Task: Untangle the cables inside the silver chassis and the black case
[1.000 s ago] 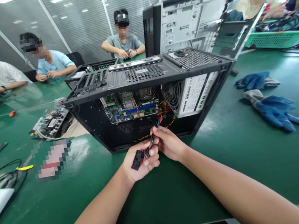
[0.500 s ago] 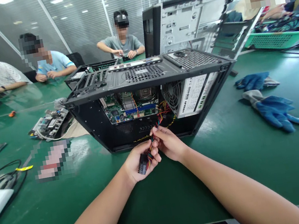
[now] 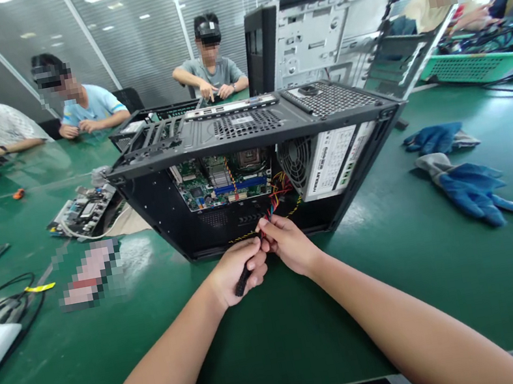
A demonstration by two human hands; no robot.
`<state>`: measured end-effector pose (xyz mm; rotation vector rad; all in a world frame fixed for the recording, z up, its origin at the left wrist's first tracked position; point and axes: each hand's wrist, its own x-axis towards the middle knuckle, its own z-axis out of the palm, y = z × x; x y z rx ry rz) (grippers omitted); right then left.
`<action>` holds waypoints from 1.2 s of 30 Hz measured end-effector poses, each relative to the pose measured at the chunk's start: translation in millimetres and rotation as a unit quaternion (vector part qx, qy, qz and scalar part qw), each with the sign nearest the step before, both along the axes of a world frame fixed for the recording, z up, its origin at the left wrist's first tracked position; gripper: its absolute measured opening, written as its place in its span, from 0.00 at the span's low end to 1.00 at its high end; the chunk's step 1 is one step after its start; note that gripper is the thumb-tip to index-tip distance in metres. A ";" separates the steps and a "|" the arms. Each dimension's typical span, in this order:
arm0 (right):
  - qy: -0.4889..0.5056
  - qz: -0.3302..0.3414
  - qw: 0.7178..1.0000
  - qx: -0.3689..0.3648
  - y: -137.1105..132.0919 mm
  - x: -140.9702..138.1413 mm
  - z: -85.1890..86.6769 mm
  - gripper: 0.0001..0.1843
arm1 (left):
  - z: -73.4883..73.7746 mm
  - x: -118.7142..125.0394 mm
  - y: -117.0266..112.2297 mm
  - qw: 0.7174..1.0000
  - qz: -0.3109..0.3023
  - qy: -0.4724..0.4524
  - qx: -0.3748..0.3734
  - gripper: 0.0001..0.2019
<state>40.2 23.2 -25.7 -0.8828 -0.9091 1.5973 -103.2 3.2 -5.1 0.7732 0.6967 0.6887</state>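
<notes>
My left hand (image 3: 237, 267) is closed around a bundled power supply cable, and its black connector (image 3: 243, 282) sticks out below the fingers. My right hand (image 3: 287, 239) pinches the same multicoloured cable (image 3: 274, 201) higher up, close against my left fingertips. From there the wires run up to the power supply (image 3: 333, 162), a boxed unit with a fan and a white label. It sits inside an opened black computer case (image 3: 166, 214), which also holds a green motherboard (image 3: 197, 196). Both hands are just in front of the case's open side.
Blue work gloves (image 3: 468, 181) lie to the right, with a green basket (image 3: 477, 68) of cables behind. A second opened case (image 3: 310, 43) stands at the back. Left are a circuit board assembly (image 3: 86, 212), a blurred pinkish object (image 3: 90, 274) and black cables (image 3: 29, 311). Several people sit around the table.
My left hand has turned slightly, so the connector shows edge-on and the loose wires beside it are now hidden. My right hand stays almost in place on the cable.
</notes>
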 end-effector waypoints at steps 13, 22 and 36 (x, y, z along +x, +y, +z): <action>-0.074 -0.062 0.995 0.028 2.1 -3.0 -8.7 0.18 | -9.8 1.5 5.7 0.910 0.003 0.350 0.222 0.13; 0.017 -0.008 1.000 -0.016 2.9 2.6 0.9 0.19 | 1.5 -3.6 2.1 0.988 -0.038 0.126 0.081 0.13; 0.058 0.031 0.997 -0.037 8.0 10.3 0.9 0.19 | 1.0 -4.7 2.3 0.996 -0.080 0.041 0.005 0.14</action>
